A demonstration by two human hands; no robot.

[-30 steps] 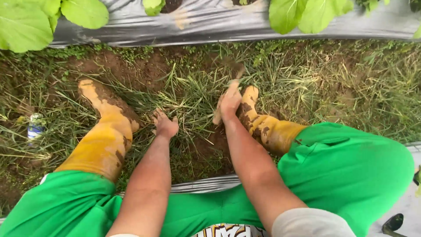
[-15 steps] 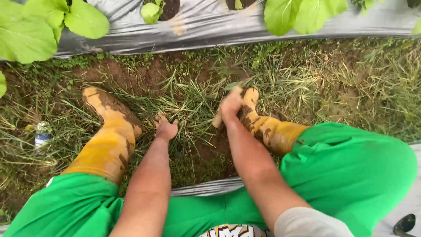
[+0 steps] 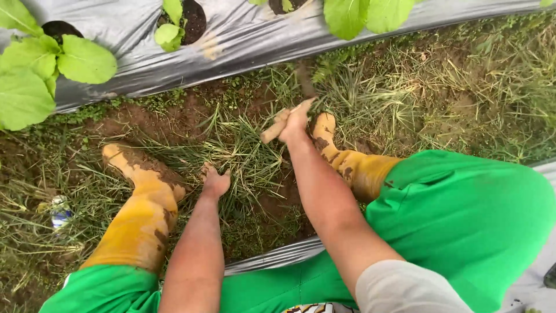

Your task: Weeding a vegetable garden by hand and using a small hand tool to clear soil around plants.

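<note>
My right hand [image 3: 296, 120] grips the wooden handle of a small digging tool [image 3: 273, 131], raised over the grass; its dark blade [image 3: 304, 81] points toward the far plastic sheet. My left hand [image 3: 215, 181] is closed on a tuft of long grass [image 3: 234, 152] between my feet. I squat in green trousers [image 3: 463, 214] and muddy yellow boots, the left boot [image 3: 142, 197] beside my left hand and the right boot [image 3: 347, 162] next to my right forearm.
Grey plastic mulch [image 3: 231, 46] covers the bed ahead, with leafy green plants [image 3: 40, 69] growing through holes. A second plastic strip [image 3: 272, 255] lies under me. A small crushed can [image 3: 59, 212] sits in the grass at left. Bare brown soil [image 3: 174, 119] shows among weeds.
My right hand has lifted with the tool and swung farther toward the plastic. My left hand stays down in the grass. The view has shifted to show more of the bed.
</note>
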